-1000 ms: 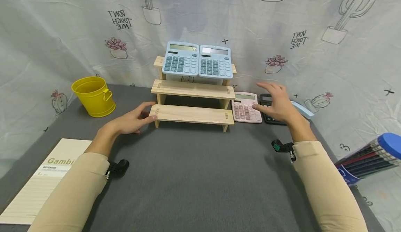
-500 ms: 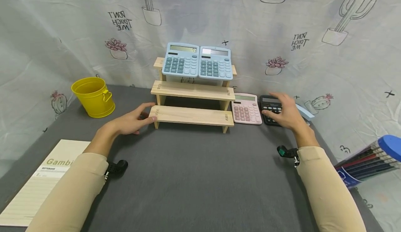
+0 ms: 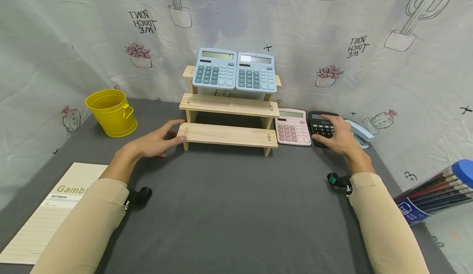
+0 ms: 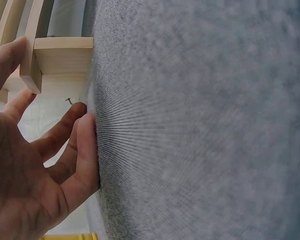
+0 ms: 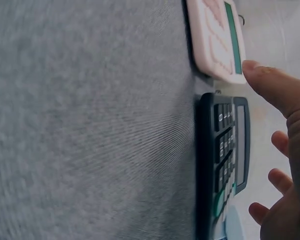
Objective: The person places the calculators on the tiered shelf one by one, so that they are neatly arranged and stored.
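Note:
My left hand (image 3: 155,140) holds the left end of the lowest board of a three-step wooden shelf (image 3: 229,135), thumb at its front corner and index finger farther back. My right hand (image 3: 340,136) hovers over a black calculator (image 3: 321,131), thumb and fingers spread on either side of it. The right wrist view shows a gap between the fingers and the black calculator (image 5: 222,150). A pink calculator (image 3: 293,127) lies just left of the black one. Two light blue calculators (image 3: 214,69) lean side by side on the top step.
A yellow bucket (image 3: 112,113) stands at the back left, with a notebook (image 3: 48,216) nearer the front. Behind my right hand sits a light blue stapler (image 3: 360,132). A tub of pencils (image 3: 436,192) stands at the right edge. A patterned curtain (image 3: 295,27) hangs behind.
My right hand has come down and slightly right, from above the pink and black calculators to over the black one. The left hand stays at the shelf.

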A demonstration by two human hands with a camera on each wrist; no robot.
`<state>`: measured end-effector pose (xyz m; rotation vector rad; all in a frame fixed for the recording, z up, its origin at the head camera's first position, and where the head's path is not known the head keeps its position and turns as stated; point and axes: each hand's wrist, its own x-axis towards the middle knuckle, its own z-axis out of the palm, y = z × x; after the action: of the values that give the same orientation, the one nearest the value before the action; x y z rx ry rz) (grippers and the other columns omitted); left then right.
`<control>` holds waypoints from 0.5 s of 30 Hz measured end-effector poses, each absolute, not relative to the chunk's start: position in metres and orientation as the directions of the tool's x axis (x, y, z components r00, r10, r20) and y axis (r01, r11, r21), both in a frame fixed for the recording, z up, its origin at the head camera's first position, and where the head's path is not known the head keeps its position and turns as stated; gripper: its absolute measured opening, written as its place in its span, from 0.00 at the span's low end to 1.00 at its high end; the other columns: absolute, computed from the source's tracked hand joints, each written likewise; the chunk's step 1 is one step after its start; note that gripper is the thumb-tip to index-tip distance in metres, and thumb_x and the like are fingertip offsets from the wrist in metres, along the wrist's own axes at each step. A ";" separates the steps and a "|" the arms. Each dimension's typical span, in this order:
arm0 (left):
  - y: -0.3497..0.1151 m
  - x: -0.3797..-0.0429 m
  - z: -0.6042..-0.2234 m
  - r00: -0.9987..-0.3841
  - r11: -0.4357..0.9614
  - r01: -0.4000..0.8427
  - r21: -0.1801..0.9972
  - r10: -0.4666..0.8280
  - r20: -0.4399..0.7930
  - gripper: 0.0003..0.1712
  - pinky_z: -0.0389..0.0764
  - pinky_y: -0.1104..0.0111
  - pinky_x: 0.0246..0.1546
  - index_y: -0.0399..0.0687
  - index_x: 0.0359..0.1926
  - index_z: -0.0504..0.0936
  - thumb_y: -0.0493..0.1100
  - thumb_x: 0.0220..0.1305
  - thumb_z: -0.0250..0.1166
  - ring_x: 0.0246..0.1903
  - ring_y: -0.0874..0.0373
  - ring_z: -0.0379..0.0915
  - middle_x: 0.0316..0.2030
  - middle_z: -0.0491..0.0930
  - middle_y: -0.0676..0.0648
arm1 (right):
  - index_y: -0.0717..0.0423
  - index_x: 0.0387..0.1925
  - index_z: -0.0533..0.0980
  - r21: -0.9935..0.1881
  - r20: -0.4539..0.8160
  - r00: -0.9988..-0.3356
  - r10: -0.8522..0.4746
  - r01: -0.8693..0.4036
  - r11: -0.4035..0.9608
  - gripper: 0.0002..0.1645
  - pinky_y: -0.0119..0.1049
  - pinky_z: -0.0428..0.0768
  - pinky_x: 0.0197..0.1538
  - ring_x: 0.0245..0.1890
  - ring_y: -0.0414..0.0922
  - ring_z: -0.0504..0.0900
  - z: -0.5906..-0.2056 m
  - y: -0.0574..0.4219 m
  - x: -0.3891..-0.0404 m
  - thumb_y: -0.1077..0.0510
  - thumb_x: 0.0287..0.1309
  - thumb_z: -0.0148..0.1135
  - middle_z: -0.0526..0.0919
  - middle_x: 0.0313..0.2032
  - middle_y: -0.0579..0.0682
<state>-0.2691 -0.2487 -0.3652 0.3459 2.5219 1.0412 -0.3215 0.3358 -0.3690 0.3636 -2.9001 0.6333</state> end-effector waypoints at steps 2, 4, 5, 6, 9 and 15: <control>-0.249 -0.269 -0.365 -0.895 0.692 0.077 0.718 0.365 -0.256 0.48 0.83 0.58 0.39 0.63 0.82 0.39 0.67 0.75 0.54 0.50 0.39 0.75 0.73 0.57 0.27 | 0.60 0.75 0.60 -0.391 0.178 -0.964 -0.195 -0.252 0.886 0.48 0.78 0.57 0.63 0.68 0.78 0.57 -0.371 0.337 -0.324 0.47 0.62 0.72 0.60 0.70 0.74; -0.249 -0.271 -0.365 -0.896 0.690 0.073 0.720 0.363 -0.258 0.48 0.83 0.56 0.40 0.62 0.82 0.39 0.67 0.76 0.54 0.53 0.37 0.74 0.73 0.56 0.27 | 0.61 0.75 0.60 -0.392 0.167 -0.966 -0.195 -0.246 0.886 0.49 0.76 0.55 0.66 0.69 0.77 0.56 -0.372 0.338 -0.328 0.47 0.62 0.72 0.60 0.70 0.75; -0.249 -0.271 -0.365 -0.896 0.689 0.068 0.722 0.360 -0.260 0.48 0.84 0.56 0.40 0.63 0.82 0.39 0.67 0.76 0.54 0.54 0.37 0.74 0.73 0.56 0.27 | 0.62 0.75 0.60 -0.392 0.165 -0.967 -0.194 -0.245 0.887 0.49 0.75 0.54 0.67 0.69 0.76 0.57 -0.373 0.339 -0.330 0.47 0.62 0.72 0.61 0.70 0.76; -0.249 -0.271 -0.365 -0.896 0.690 0.066 0.721 0.358 -0.261 0.48 0.84 0.56 0.40 0.63 0.82 0.39 0.67 0.76 0.54 0.55 0.36 0.74 0.73 0.56 0.27 | 0.63 0.75 0.59 -0.392 0.154 -0.969 -0.193 -0.239 0.888 0.49 0.75 0.52 0.68 0.70 0.76 0.56 -0.375 0.340 -0.332 0.47 0.62 0.71 0.60 0.70 0.76; -0.248 -0.269 -0.366 -0.897 0.696 0.061 0.715 0.353 -0.267 0.48 0.84 0.57 0.40 0.63 0.82 0.39 0.67 0.75 0.54 0.54 0.37 0.74 0.73 0.57 0.28 | 0.65 0.75 0.58 -0.381 0.114 -0.976 -0.185 -0.215 0.899 0.51 0.73 0.51 0.70 0.71 0.75 0.56 -0.381 0.340 -0.335 0.44 0.62 0.71 0.59 0.71 0.76; -0.249 -0.268 -0.365 -0.899 0.700 0.065 0.711 0.350 -0.263 0.48 0.83 0.58 0.40 0.64 0.82 0.40 0.68 0.75 0.54 0.51 0.39 0.76 0.73 0.57 0.29 | 0.62 0.77 0.55 -0.364 0.038 -0.992 -0.122 -0.127 0.923 0.55 0.77 0.51 0.66 0.71 0.77 0.52 -0.384 0.339 -0.339 0.38 0.63 0.68 0.56 0.73 0.74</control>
<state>-0.2676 -0.2487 -0.3650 0.3229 2.5295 1.0380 -0.3390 0.3394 -0.3837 0.1987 -3.0659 0.5823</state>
